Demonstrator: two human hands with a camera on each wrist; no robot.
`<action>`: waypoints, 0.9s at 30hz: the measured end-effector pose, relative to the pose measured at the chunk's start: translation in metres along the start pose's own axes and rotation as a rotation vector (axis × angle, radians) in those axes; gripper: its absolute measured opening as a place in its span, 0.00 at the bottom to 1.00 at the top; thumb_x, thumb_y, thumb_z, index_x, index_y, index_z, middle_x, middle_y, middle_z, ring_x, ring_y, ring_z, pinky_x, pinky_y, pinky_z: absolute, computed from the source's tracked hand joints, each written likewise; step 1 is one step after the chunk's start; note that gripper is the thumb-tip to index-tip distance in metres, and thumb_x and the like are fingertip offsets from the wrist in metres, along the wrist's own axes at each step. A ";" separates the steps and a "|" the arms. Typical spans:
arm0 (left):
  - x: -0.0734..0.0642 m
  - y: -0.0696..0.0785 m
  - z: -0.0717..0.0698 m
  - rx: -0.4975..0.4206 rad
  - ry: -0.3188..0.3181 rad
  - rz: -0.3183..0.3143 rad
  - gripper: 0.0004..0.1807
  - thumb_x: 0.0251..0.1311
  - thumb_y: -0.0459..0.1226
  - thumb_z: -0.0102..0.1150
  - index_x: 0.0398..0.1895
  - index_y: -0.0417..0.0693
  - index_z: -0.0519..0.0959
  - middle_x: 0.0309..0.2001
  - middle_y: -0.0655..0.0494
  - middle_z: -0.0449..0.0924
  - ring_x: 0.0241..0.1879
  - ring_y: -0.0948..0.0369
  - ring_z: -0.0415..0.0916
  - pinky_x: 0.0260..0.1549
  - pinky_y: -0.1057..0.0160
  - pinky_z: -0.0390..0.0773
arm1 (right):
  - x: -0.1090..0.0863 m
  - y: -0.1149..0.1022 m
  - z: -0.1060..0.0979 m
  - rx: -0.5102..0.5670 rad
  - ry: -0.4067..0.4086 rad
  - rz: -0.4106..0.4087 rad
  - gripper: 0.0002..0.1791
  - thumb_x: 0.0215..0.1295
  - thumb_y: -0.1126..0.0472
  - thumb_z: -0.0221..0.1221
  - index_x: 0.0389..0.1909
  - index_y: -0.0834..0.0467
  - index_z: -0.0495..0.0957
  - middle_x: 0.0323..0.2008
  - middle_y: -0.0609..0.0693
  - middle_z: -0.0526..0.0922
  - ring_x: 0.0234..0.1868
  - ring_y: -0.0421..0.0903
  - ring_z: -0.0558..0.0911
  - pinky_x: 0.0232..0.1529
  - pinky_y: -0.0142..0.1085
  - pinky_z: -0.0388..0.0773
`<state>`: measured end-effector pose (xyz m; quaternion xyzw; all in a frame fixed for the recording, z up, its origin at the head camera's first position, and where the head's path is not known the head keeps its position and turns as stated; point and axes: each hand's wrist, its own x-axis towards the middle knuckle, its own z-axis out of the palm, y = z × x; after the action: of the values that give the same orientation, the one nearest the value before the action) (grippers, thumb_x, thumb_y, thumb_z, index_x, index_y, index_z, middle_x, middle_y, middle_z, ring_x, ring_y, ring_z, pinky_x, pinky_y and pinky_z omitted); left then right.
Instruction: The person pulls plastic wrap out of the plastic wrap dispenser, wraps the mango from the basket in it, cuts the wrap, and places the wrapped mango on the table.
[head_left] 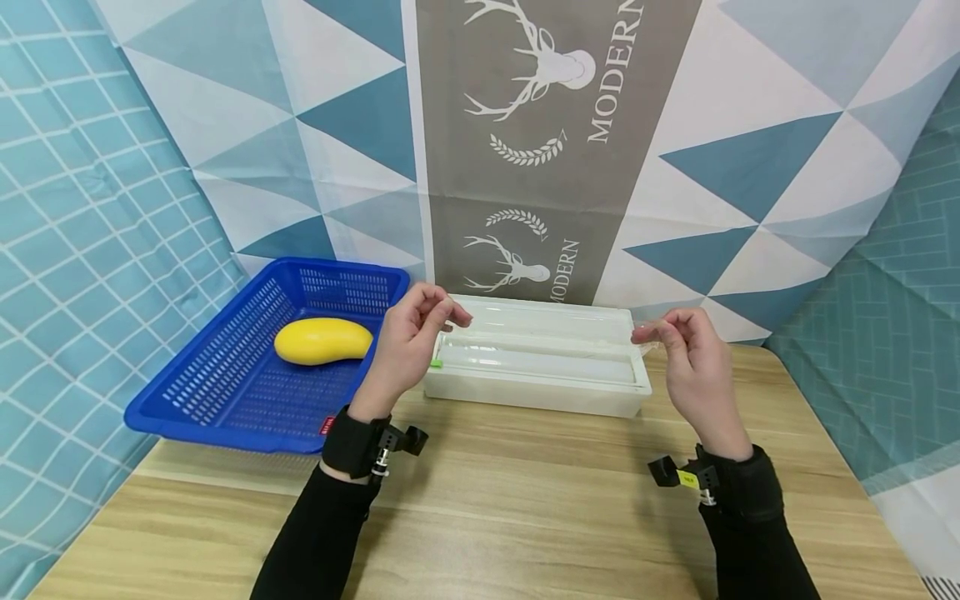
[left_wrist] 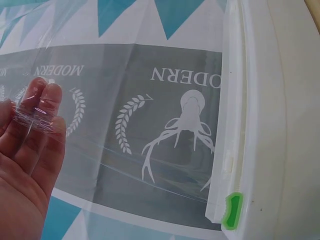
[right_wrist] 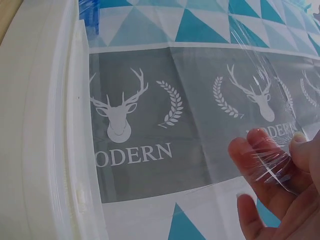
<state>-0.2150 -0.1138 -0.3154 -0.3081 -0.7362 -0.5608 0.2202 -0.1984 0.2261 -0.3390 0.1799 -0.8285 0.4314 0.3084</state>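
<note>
Clear cling film (right_wrist: 272, 167) stretches between my two hands, rising from a long white cling film dispenser (head_left: 532, 400) on the table. At its left corner my left hand (head_left: 411, 337) pinches one edge of the film, which bunches across the fingers (left_wrist: 48, 102) in the left wrist view. My right hand (head_left: 697, 367) pinches the other edge beside the right end, and creases fan out from the thumb in the right wrist view. A green slider (left_wrist: 232, 211) sits at the dispenser's left end. Inside the dispenser a pale roll (head_left: 536, 362) lies lengthwise.
Left of the dispenser stands a blue plastic basket (head_left: 180, 437), its right side close to my left forearm. A yellow, elongated fruit or vegetable (head_left: 322, 341) lies in it. Patterned cloth (head_left: 525, 183) hangs right behind the dispenser. The wooden table (head_left: 525, 500) extends toward me.
</note>
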 end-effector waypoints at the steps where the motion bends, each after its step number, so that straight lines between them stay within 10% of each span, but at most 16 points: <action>1: 0.000 0.000 0.000 0.002 0.001 0.002 0.07 0.68 0.32 0.41 0.39 0.35 0.69 0.34 0.44 0.80 0.36 0.54 0.77 0.35 0.52 0.75 | 0.000 0.000 0.000 0.002 0.003 -0.002 0.06 0.70 0.62 0.44 0.42 0.60 0.65 0.35 0.46 0.80 0.38 0.38 0.78 0.47 0.30 0.69; 27: 0.000 -0.024 -0.002 0.006 0.059 0.049 0.06 0.67 0.41 0.45 0.38 0.51 0.71 0.32 0.60 0.81 0.32 0.61 0.78 0.30 0.57 0.77 | 0.001 -0.030 -0.004 0.078 0.006 -0.036 0.05 0.68 0.68 0.45 0.40 0.67 0.65 0.31 0.56 0.79 0.31 0.44 0.79 0.36 0.28 0.75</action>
<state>-0.2317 -0.1197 -0.3310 -0.3089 -0.7234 -0.5618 0.2564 -0.1806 0.2125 -0.3182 0.2051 -0.8068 0.4583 0.3114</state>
